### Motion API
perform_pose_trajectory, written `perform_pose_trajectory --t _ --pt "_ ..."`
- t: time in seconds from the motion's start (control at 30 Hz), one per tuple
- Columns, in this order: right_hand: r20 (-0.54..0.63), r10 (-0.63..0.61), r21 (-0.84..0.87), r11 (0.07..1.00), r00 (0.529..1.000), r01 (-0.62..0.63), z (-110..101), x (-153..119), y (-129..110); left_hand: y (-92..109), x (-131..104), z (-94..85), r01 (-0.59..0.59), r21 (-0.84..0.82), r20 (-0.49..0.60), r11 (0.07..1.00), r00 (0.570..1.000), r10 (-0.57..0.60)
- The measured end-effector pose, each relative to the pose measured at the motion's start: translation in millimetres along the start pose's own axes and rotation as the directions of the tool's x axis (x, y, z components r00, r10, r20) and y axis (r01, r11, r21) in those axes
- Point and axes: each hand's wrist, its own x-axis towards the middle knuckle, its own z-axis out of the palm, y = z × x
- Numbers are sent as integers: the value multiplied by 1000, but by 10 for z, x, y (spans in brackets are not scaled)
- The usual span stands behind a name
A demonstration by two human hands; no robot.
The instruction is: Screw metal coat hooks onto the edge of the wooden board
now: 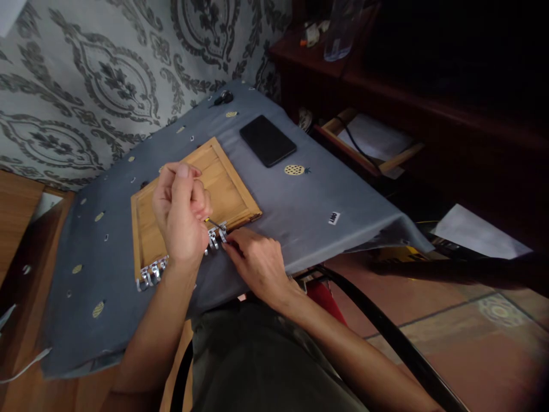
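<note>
A framed wooden panel (234,186) lies flat on the cloth-covered table, with several shiny metal hooks (148,276) along its near edge. My left hand (180,206) is curled closed above the panel around a small screwdriver (214,223); its handle is mostly hidden in the fist. The thin shaft slants down to the right, its tip at the rightmost metal hook (223,233). My right hand (259,263) is at the near edge, thumb and fingertips pinched on that same hook. Part of the hook row is behind my left hand and wrist.
A black tablet or phone (268,141) lies right of the panel on the grey tablecloth (317,200). Farther back is a small dark object (223,98). A dark desk with an open drawer (373,137) stands to the right. A curved black chair arm (381,326) is near my right forearm.
</note>
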Motion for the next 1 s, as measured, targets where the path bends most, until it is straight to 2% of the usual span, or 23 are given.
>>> perform_pose_trajectory --t 0.1,0.2,0.33,0.43,0.53,0.6,0.8,0.93,1.0 --pt "10 10 -7 1000 1000 -10 -6 2 -3 4 42 -29 27 -40 115 999 993 -23" --pt "4 4 -4 1000 1000 -4 -7 7 -7 27 81 -84 113 -12 246 993 963 -107" --pt "7 13 -1 1000 1000 -13 -18 10 -21 49 106 -164 173 25 311 985 935 -172" --pt "9 11 0 1000 1000 -11 -33 2 -32 47 105 -215 134 32 267 990 954 -138" --pt "4 7 1 1000 1000 -7 -43 -9 -35 50 81 -255 80 71 139 994 986 -89" --pt "-2 4 1 1000 1000 -4 -42 -16 -32 59 54 -268 72 84 86 994 993 -79" --pt "-21 -1 1 1000 1000 1 -19 -18 -19 44 -10 -186 44 69 58 997 997 -48" --pt "-10 9 -1 1000 1000 -9 -21 -14 -30 5 20 -106 47 -14 18 999 999 -47" --pt "-1 15 -2 1000 1000 -15 -26 -12 -36 3 60 -104 48 -51 37 998 998 -47"
